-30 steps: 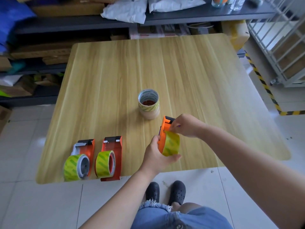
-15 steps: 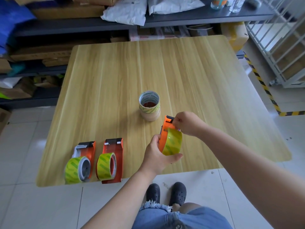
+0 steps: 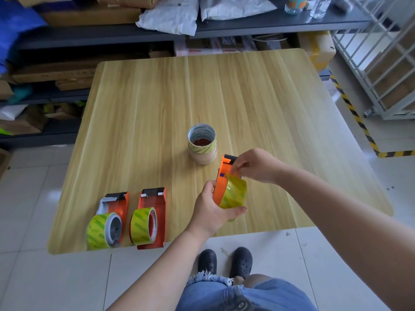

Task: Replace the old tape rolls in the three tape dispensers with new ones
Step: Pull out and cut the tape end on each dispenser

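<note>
Since the earlier frame, my right hand (image 3: 253, 166) has peeled tape upward; my left hand (image 3: 210, 209) grips the dispenser (image 3: 221, 184) at lower centre. Threading step; next, feed tape under the cutter.

Wooden table (image 3: 258, 90), two tape dispensers (image 3: 113, 218) (image 3: 149, 218), stacked rolls (image 3: 202, 146)

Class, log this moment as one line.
left hand: grips orange tape dispenser | right hand: pinches tape end | stage: threading third dispenser
</note>
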Action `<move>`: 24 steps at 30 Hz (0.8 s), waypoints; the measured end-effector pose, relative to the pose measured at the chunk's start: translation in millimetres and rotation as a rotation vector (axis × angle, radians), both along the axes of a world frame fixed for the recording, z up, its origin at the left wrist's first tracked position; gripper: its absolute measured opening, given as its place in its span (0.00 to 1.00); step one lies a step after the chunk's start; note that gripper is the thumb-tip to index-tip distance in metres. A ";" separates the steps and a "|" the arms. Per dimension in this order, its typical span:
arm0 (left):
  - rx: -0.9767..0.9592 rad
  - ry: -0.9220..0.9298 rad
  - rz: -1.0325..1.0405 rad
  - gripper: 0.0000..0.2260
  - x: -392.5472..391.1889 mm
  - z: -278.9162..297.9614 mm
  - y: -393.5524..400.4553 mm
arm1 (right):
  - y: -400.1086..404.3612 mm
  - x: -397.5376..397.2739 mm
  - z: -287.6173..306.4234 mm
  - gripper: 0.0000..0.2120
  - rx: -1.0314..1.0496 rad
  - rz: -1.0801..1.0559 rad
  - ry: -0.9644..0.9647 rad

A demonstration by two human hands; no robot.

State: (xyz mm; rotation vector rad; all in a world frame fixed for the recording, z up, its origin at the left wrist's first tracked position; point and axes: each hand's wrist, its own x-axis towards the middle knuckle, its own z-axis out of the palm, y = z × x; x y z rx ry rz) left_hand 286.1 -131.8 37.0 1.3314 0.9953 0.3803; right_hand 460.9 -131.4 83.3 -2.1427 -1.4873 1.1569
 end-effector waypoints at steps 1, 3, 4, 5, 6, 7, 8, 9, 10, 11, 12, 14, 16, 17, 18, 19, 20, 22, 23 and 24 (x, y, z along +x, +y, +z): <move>0.007 0.002 -0.006 0.23 -0.3 0.2 -0.5 | -1.5 1.4 -0.6 0.07 0.025 -0.005 0.005; 0.020 0.002 -0.011 0.24 -1.0 0.7 -1.2 | -4.1 4.7 -1.4 0.06 0.060 -0.066 0.080; 0.019 -0.002 -0.011 0.24 -1.1 1.0 -1.4 | -5.1 6.5 -2.0 0.08 0.065 -0.103 0.122; 0.013 -0.010 -0.011 0.24 -0.9 1.5 -1.9 | -6.1 7.5 -2.3 0.10 0.063 -0.133 0.149; 0.009 -0.017 -0.012 0.23 -0.8 1.8 -2.5 | -6.7 7.7 -2.6 0.11 0.058 -0.160 0.160; 0.007 -0.023 -0.014 0.23 -0.2 2.0 -3.5 | -7.1 7.0 -2.8 0.11 0.054 -0.189 0.165; 0.010 -0.025 -0.018 0.23 0.4 2.5 -4.5 | -6.9 5.7 -2.9 0.12 0.053 -0.226 0.164; 0.017 -0.024 -0.019 0.23 1.3 3.4 -5.5 | -6.1 4.5 -3.5 0.13 0.053 -0.265 0.158; 0.026 -0.024 -0.017 0.23 2.5 4.6 -6.1 | -4.8 3.9 -3.8 0.14 0.056 -0.308 0.151; 0.034 -0.025 -0.013 0.24 3.7 6.0 -6.6 | -3.3 4.0 -4.6 0.14 0.057 -0.356 0.144; 0.041 -0.027 -0.006 0.25 5.0 7.6 -6.9 | -1.5 4.9 -5.3 0.14 0.055 -0.401 0.134; 0.051 -0.027 0.006 0.26 7.5 10.7 -7.4 | 1.6 8.5 -6.2 0.16 0.055 -0.470 0.088; 0.046 -0.027 0.010 0.27 9.5 14.1 -8.4 | 4.2 12.0 -4.5 0.17 0.051 -0.474 0.020; 0.046 -0.028 0.015 0.27 10.3 15.4 -9.0 | 5.6 12.5 -2.9 0.17 0.040 -0.455 -0.013; 0.045 -0.024 0.020 0.27 10.9 16.5 -9.5 | 7.0 12.4 -1.3 0.17 0.032 -0.436 -0.042; 0.048 -0.019 0.020 0.27 11.0 17.4 -10.0 | 8.8 11.7 -0.4 0.16 0.032 -0.424 -0.065; 0.056 -0.010 0.010 0.27 10.9 17.8 -10.3 | 10.8 11.4 0.3 0.16 0.036 -0.422 -0.086; 0.082 0.015 -0.034 0.27 10.2 19.2 -12.0 | 14.9 12.5 1.3 0.16 0.031 -0.422 -0.138; 0.087 0.019 -0.053 0.26 9.7 19.8 -13.6 | 16.4 14.0 2.5 0.16 0.005 -0.409 -0.163; 0.083 0.014 -0.060 0.25 9.4 20.2 -15.3 | 17.6 15.5 4.0 0.17 -0.040 -0.387 -0.177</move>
